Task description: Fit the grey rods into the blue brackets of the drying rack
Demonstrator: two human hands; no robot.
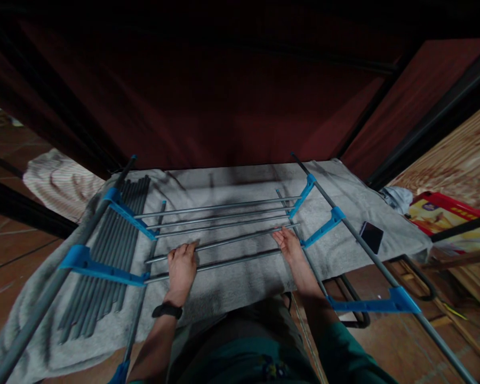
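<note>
A metal rack frame with grey tubes and blue plastic brackets lies over a grey towel on the floor. Several thin steel rods span between its two sides. My left hand is curled over one of the nearer rods, close to its left end. At the right end of the rods my right hand rests with fingers closed round a rod beside a blue bracket. A black watch sits on my left wrist.
A bundle of spare grey tubes lies on the towel at left. A dark phone rests on the towel at right. A red printed box and wooden boards are at far right. Dark red panels rise behind.
</note>
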